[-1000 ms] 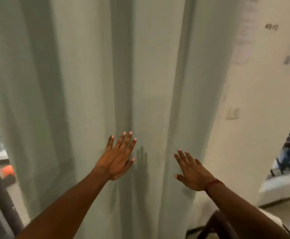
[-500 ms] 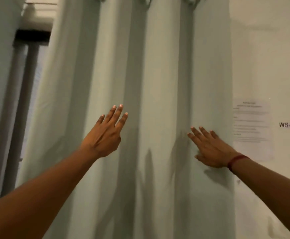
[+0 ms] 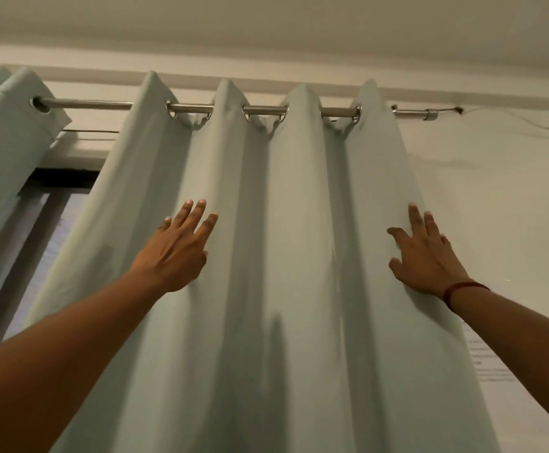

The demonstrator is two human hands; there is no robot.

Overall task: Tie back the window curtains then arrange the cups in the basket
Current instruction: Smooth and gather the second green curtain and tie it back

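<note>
Both left hand [image 3: 175,253] and right hand [image 3: 426,256] press flat on vertically hanging curtain [image 3: 299,223].

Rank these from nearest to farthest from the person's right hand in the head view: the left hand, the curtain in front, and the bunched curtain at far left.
1. Curtain in front: the right hand lies flat against its right edge, touching it.
2. Left hand: on the same curtain, towards its left side.
3. Bunched curtain: far left of the view, well beyond the left hand.
</note>
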